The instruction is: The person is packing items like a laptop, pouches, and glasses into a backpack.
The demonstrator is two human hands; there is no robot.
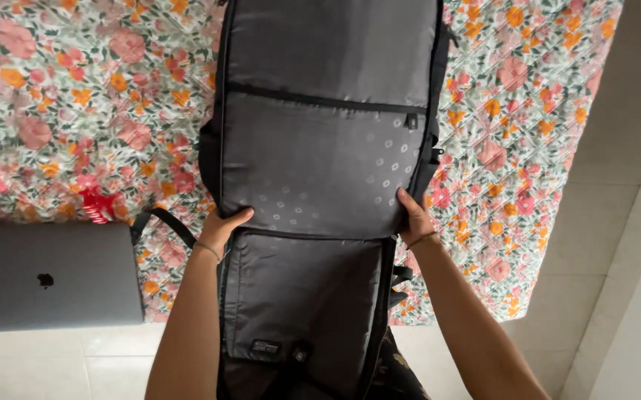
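1. A black backpack [320, 163] lies unzipped and spread flat across a bed, its grey-lined inside facing up, seen from the camera on the person's head.
2. The left hand [222, 228] grips the bag's left edge at the fold between the two halves, fingers curled under the rim and thumb resting on the lining.
3. The right hand [414, 218] clasps the opposite edge at the same level, thumb lying on the dotted lining and the other fingers wrapped round the side; a thin bracelet [422, 238] circles that wrist.
4. A matching thin band [207, 250] sits on the left wrist.
5. The far half of the bag shows a zipped pocket [320, 100] running across it, its small puller [411, 121] at the right end.
6. The near half [306, 296], plain grey with a small dark label at its lower edge, hangs over the bed's side toward the person.
7. A floral quilted bedcover [61, 96], pink and orange blooms on white, lies beneath the bag and reaches both sides of it.
8. A closed grey laptop [50, 275] rests on the bedcover's near edge, left of the bag and apart from the left hand.
9. A black strap [165, 222] loops out from the bag's left side, between the laptop and the left hand.
10. A small red item [98, 206] lies on the cover just above the laptop; what it is cannot be told.
11. Pale floor tiles [617, 244] border the bed on the right.
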